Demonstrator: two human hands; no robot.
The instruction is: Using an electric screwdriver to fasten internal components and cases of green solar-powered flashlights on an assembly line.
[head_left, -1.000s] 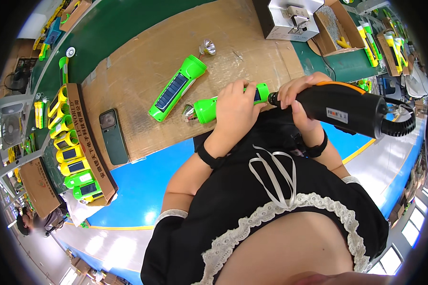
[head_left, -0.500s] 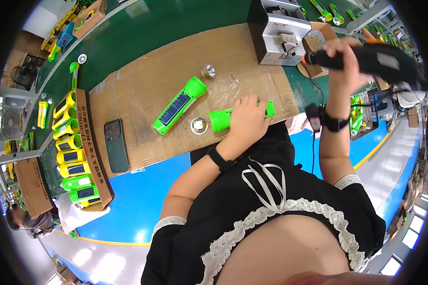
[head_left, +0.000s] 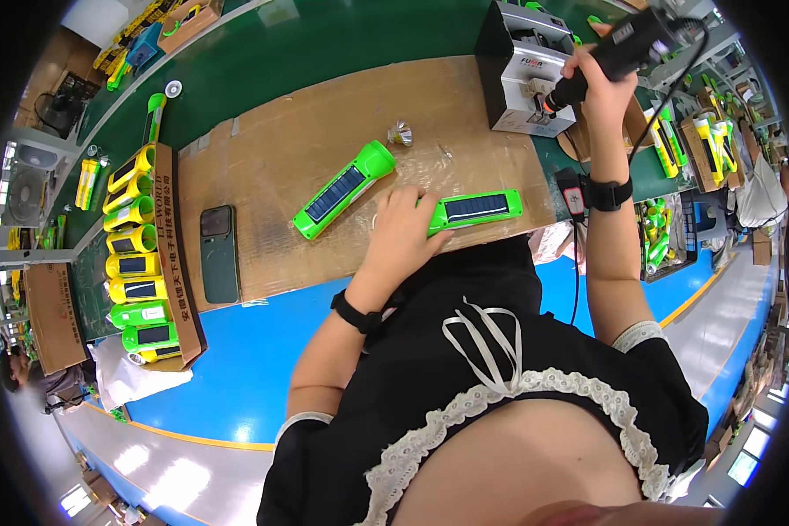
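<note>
**Green torch under left hand, driver raised in right**

Green torch (head_left: pixel 473 210) lies flat on the brown board (head_left: pixel 263 167) that covers the table (head_left: pixel 324 53), solar strip up, near the person's edge. Left hand (head_left: pixel 401 230) rests on the torch's left end, fingers curled loosely over it, holding it down. Right hand (head_left: pixel 598 81) is lifted well clear of the torch, fist closed round a black power screwdriver (head_left: pixel 627 39), bit end pointing down and left, just in front of a grey machine box (head_left: pixel 522 66). A cable hangs from the tool.

A second green torch (head_left: pixel 342 190) lies diagonally, just left of the left hand, not touching it. A small silver reflector (head_left: pixel 401 133) sits beyond it. A dark phone (head_left: pixel 218 254) lies near the board's left edge. A tray (head_left: pixel 177 263) of yellow and green torches stands at the far left.
</note>
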